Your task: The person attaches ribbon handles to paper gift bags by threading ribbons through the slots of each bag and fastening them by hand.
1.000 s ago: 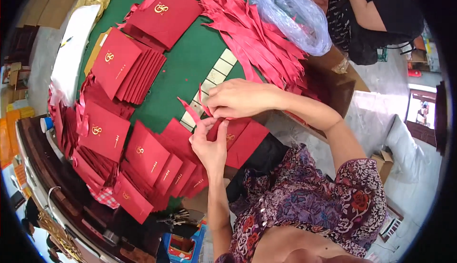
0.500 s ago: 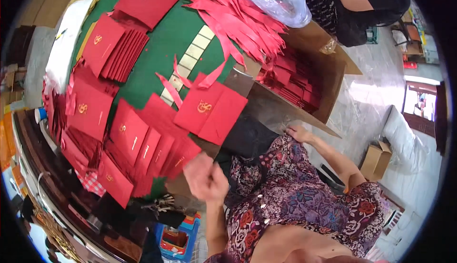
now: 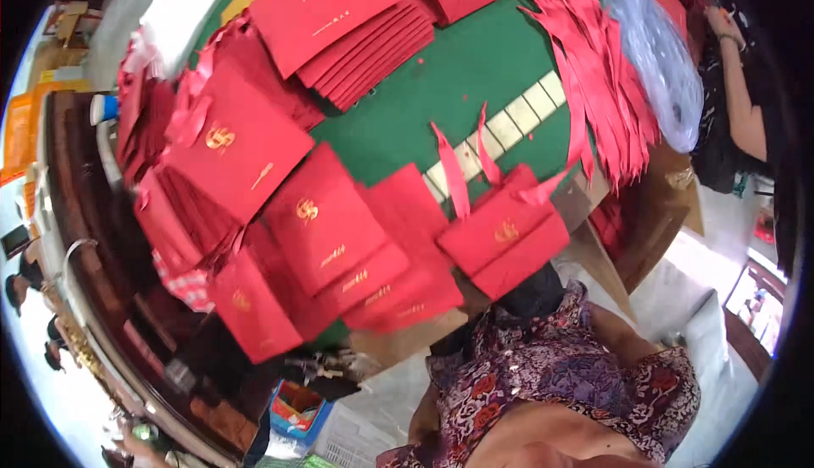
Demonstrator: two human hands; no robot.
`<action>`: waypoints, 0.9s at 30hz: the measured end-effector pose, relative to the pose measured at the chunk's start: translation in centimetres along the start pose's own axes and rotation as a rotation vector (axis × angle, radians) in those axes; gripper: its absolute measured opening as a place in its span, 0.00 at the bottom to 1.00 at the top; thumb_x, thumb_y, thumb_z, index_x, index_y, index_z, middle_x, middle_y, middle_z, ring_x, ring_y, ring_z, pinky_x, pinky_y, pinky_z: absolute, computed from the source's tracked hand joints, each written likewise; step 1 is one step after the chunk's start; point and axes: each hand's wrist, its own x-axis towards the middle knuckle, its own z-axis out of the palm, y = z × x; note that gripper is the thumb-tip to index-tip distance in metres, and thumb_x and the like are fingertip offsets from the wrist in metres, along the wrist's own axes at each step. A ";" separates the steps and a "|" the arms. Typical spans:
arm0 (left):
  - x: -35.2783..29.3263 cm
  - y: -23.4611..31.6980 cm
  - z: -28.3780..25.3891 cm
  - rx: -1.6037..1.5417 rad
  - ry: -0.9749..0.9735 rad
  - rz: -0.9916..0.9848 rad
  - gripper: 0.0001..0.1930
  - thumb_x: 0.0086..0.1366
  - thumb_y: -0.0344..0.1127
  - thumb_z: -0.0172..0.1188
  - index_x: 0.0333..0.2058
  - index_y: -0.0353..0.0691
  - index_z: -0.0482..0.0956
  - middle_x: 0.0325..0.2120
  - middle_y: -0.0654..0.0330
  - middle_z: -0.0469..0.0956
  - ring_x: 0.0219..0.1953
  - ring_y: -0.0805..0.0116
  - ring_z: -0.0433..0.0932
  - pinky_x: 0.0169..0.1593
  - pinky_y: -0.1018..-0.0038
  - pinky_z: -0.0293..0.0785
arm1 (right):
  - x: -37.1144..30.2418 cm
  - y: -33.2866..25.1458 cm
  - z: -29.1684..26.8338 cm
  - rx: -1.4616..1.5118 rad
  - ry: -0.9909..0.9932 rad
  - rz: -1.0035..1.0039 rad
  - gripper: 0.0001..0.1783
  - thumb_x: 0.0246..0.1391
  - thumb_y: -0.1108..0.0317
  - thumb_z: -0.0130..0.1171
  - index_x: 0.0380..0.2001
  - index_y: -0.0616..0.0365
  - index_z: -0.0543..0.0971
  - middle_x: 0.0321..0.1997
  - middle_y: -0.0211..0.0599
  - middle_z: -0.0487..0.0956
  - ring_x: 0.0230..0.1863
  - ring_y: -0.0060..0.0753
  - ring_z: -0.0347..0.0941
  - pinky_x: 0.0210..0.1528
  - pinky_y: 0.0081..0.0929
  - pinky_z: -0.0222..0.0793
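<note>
Both hands have left the head view since the earlier frame; I cannot tell how the fingers stand or what they hold. The red bag (image 3: 504, 252) past three o'clock has a ribbon (image 3: 454, 181) at its edge. Ribboned bags (image 3: 242, 146) stand at ten; loose ribbons (image 3: 606, 78) at two look unused. The carton (image 3: 657, 231) beyond three mostly hides its contents.

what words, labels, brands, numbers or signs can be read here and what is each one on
Red packet with ribbon ends: a curling gold emblem, its lettering not copied out here.
Red packets fanned to its left: a similar gold emblem, plus short gold lines too small and blurred to read.
Orange wrapping at the left edge: any print is too blurred to read.
</note>
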 end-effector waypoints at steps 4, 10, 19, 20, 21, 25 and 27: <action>-1.1 0.0 -1.7 0.027 -0.127 -0.043 0.10 0.64 0.37 0.54 0.28 0.38 0.80 0.25 0.52 0.79 0.28 0.56 0.77 0.34 0.62 0.74 | -1.6 4.4 1.1 -0.048 -0.167 0.052 0.17 0.55 0.64 0.55 0.47 0.56 0.80 0.48 0.45 0.80 0.52 0.45 0.76 0.53 0.41 0.71; -1.7 -2.0 -0.2 0.029 -0.227 0.012 0.12 0.64 0.39 0.55 0.29 0.37 0.81 0.26 0.51 0.80 0.28 0.55 0.78 0.34 0.62 0.74 | -3.5 6.8 1.7 -0.110 -0.307 0.039 0.15 0.55 0.64 0.55 0.44 0.55 0.81 0.45 0.43 0.81 0.48 0.45 0.77 0.48 0.41 0.72; 6.5 -6.0 8.5 0.125 -0.218 0.293 0.14 0.64 0.41 0.55 0.30 0.37 0.83 0.26 0.51 0.82 0.28 0.53 0.80 0.35 0.61 0.75 | -10.5 9.7 4.1 -0.111 -0.320 -0.098 0.12 0.54 0.64 0.55 0.40 0.53 0.82 0.40 0.41 0.82 0.42 0.46 0.79 0.42 0.42 0.74; 8.4 -5.3 10.3 0.140 -0.201 0.321 0.14 0.64 0.42 0.55 0.31 0.37 0.83 0.26 0.51 0.82 0.28 0.53 0.80 0.35 0.61 0.75 | -12.8 11.3 3.6 -0.111 -0.323 -0.126 0.12 0.54 0.65 0.55 0.40 0.53 0.82 0.39 0.41 0.83 0.42 0.46 0.79 0.41 0.42 0.75; 9.8 -4.3 11.8 0.154 -0.178 0.341 0.15 0.64 0.42 0.55 0.31 0.37 0.83 0.26 0.51 0.82 0.28 0.52 0.80 0.35 0.61 0.75 | -15.3 13.5 3.5 -0.112 -0.333 -0.162 0.11 0.54 0.65 0.55 0.39 0.53 0.82 0.39 0.40 0.83 0.41 0.46 0.79 0.40 0.42 0.75; 10.7 0.4 12.1 0.280 -0.110 0.184 0.16 0.64 0.44 0.56 0.34 0.36 0.84 0.27 0.50 0.83 0.29 0.52 0.81 0.37 0.61 0.76 | -22.6 22.0 3.1 -0.134 -0.367 -0.236 0.10 0.54 0.65 0.55 0.37 0.52 0.83 0.37 0.39 0.83 0.39 0.46 0.80 0.37 0.42 0.76; 11.1 14.1 10.8 0.402 -0.187 0.038 0.17 0.67 0.45 0.55 0.38 0.35 0.84 0.26 0.56 0.83 0.30 0.60 0.80 0.37 0.66 0.75 | -25.3 23.5 2.5 -0.143 -0.338 -0.171 0.10 0.54 0.65 0.55 0.37 0.52 0.83 0.36 0.39 0.84 0.38 0.46 0.80 0.36 0.42 0.76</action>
